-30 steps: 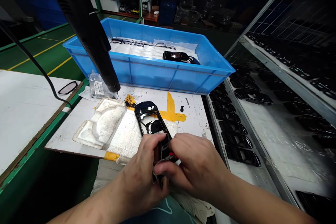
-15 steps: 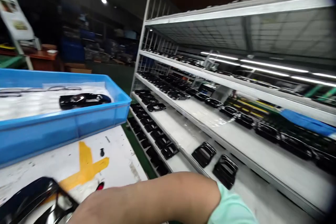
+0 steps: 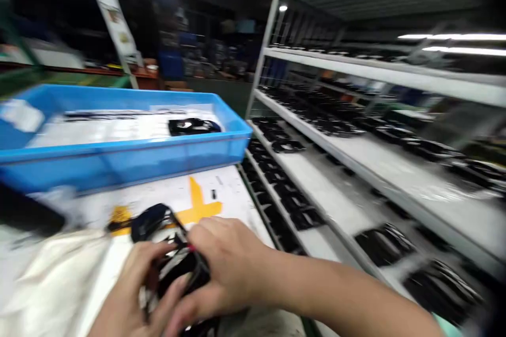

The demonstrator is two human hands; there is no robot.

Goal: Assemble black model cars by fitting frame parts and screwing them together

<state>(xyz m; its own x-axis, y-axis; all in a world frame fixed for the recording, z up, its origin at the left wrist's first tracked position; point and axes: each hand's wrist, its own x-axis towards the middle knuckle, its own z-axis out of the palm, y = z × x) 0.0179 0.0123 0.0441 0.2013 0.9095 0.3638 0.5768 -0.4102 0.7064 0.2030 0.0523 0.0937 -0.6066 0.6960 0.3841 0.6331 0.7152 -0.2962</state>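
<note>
A glossy black toy car body lies on the white worktop near the front edge, blurred by motion. My left hand grips its near end from below, fingers curled round it. My right hand closes over the same end from the right, and a small red part shows at its fingertips. A second black car body rests inside the blue bin behind.
A metal rack on the right holds rows of several black car parts on white shelves. Yellow tape marks the worktop. A dark tool sits at the left edge. White foam packing lies beside the car.
The view swung right toward the rack and has swung partly back. Both hands are in sight again on the black car body, as they were a second ago.
</note>
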